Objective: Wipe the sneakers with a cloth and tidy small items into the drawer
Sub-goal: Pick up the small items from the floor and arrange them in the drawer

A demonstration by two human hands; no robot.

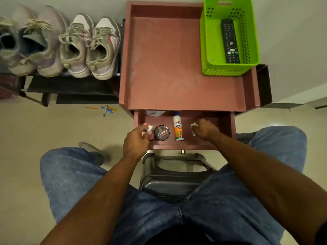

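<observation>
Both in drawer: L grip pinches small tubes; R grip clutches small white item.

Drawer pulled open under the worktop. In the drawer: left hand pinches small tubes at its left end, right hand curled round a small white item right of the glue bottle. Polish tin just left of the bottle. Cloth at drawer's back-left. Green basket with remote on worktop's back-right corner. Sneakers on the rack left of the worktop.
</observation>
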